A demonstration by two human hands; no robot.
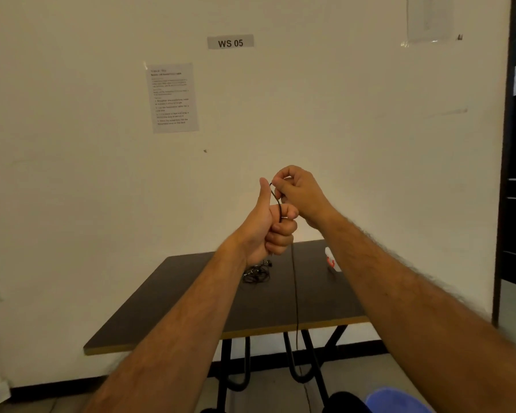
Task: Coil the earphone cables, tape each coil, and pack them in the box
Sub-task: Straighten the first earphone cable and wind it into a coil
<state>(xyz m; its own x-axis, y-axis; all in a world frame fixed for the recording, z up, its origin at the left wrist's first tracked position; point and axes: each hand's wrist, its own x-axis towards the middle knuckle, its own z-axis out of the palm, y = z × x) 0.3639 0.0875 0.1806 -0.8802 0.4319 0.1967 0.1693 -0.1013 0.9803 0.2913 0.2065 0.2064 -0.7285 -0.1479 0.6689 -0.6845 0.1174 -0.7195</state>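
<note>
Both hands are raised in front of the wall, above the table. My left hand has its thumb up and fingers curled, with a thin black earphone cable running over its index finger. My right hand pinches the same cable just above, close to the left thumb. From the hands the cable hangs straight down past the table's front edge. A tangled pile of black earphones lies on the dark table, partly hidden behind my left wrist. No box is in view.
A white and red tape dispenser stands at the table's far right, partly hidden by my right forearm. The table stands against a cream wall with an instruction sheet and a "WS 05" label. A blue object lies on the floor at bottom right.
</note>
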